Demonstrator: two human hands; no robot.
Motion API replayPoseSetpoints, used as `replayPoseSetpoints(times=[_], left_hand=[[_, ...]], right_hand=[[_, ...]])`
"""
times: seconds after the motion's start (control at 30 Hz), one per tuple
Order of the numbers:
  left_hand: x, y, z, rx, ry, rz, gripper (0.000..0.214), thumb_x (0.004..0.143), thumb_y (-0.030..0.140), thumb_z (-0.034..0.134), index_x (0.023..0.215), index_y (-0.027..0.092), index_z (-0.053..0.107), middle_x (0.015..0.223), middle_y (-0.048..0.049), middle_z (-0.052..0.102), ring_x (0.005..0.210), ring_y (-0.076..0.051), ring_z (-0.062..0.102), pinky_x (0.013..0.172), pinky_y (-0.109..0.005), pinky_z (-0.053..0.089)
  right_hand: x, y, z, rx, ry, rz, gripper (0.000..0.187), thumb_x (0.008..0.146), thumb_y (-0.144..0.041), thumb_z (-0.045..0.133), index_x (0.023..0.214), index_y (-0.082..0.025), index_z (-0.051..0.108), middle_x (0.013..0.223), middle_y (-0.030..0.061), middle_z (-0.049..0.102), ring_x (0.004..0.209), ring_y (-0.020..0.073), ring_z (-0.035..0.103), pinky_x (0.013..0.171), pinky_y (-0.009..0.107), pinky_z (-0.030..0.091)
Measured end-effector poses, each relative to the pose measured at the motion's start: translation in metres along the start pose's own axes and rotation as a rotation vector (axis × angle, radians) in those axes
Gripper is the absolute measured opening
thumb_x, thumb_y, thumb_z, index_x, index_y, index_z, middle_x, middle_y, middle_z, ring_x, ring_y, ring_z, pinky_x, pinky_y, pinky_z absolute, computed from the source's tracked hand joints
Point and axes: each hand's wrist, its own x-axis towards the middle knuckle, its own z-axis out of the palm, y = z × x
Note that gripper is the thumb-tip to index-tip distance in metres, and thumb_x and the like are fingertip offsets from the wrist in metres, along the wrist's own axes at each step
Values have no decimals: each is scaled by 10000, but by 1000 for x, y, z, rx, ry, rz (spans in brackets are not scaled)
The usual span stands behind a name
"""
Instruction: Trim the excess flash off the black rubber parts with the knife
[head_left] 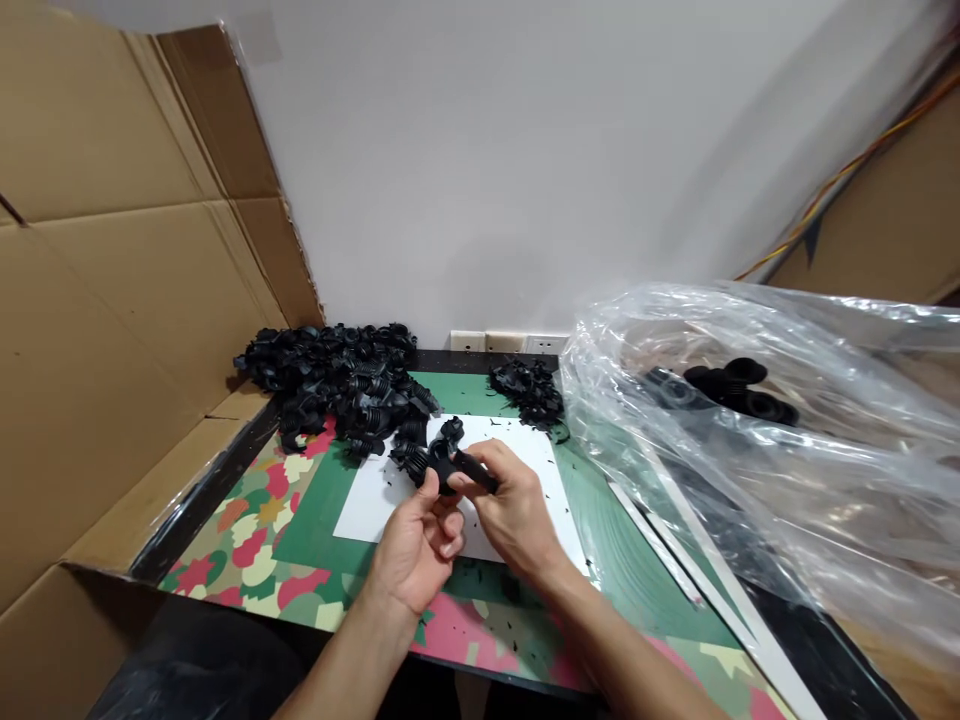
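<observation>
My left hand (420, 540) is closed on a black ribbed rubber part (441, 462), pinched between thumb and fingers above the white sheet (367, 515). My right hand (514, 500) grips a black-handled tool (477, 472), its front end against the rubber part; the tip is hidden, so its exact kind cannot be told. Just beyond the hands, more ribbed rubber parts (411, 458) lie at the sheet's far edge. A large heap of such black parts (352, 385) spreads to the back left.
A pile of black scraps (531, 392) lies at the back right, with crumbs over the sheet and green mat (315, 520). A clear plastic bag (750, 480) with black ribbed pieces (727, 385) covers the right side. Pale strips (705, 580) lie there. Cardboard (135, 300) walls the left.
</observation>
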Motion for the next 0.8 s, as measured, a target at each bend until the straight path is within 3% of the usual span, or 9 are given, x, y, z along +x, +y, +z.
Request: replayPoseSetpoints(times=[0.1,0.17,0.23,0.3,0.37,0.4,0.5,0.57,0.8], left_hand=[[-6,-2,-2,119,-65,-6,245,790,345,679,726,113,633,675,-49,649,360,-40,444,298,-143,249],[-12,0,-6,385,-135,39,310,766,413,682,721,106,676,649,-66,657,344,-59,447,293,-164,216],[-19,6,-9,684,-158,234,320,755,422,687,670,114,698,513,-35,597,337,-71,424,322,-180,241],[-23,15,-7,857,-109,569,213,748,349,703,676,150,717,478,-10,565,419,-99,468,423,-193,361],[-22,27,-4,933,-118,811,125,743,267,704,835,197,749,769,-55,689,660,-160,588,590,-222,454],[-20,33,-3,982,-173,845,185,744,239,697,918,213,751,921,-72,700,805,-194,609,683,-240,470],[-11,45,-4,1146,-442,689,162,777,234,656,897,217,764,868,-77,684,869,-223,597,784,-273,463],[-6,47,-6,1158,-519,595,150,790,259,645,854,201,768,796,-70,658,827,-215,587,761,-265,459],[3,34,-5,727,-286,468,245,564,300,806,701,127,700,565,4,587,521,-109,486,514,-218,374]], right_hand=[[0,7,8,-29,99,16,145,772,-236,538,634,-213,578,666,10,568,635,167,545,606,286,433],[2,14,2,-15,126,61,161,778,-262,529,636,-209,584,650,9,577,623,169,548,599,286,432],[4,18,-7,-10,96,79,157,779,-263,526,658,-204,606,659,16,600,631,177,563,609,292,438],[5,17,-14,-22,12,23,154,780,-229,522,661,-206,616,668,22,610,635,178,568,613,292,439],[4,13,-17,-29,-87,-90,166,783,-179,507,662,-210,617,685,28,616,643,176,574,616,287,442],[4,10,-17,-29,-126,-148,176,790,-161,500,668,-212,617,695,32,617,646,173,579,616,282,446],[3,2,-15,-51,-183,-284,204,813,-126,476,708,-213,627,732,43,618,663,167,595,619,270,459],[4,0,-14,-101,-178,-340,224,811,-98,460,721,-215,629,739,42,613,660,160,590,614,261,457],[7,6,-4,-147,-101,-365,143,820,-127,491,722,-209,555,701,23,586,643,151,559,594,244,442]])
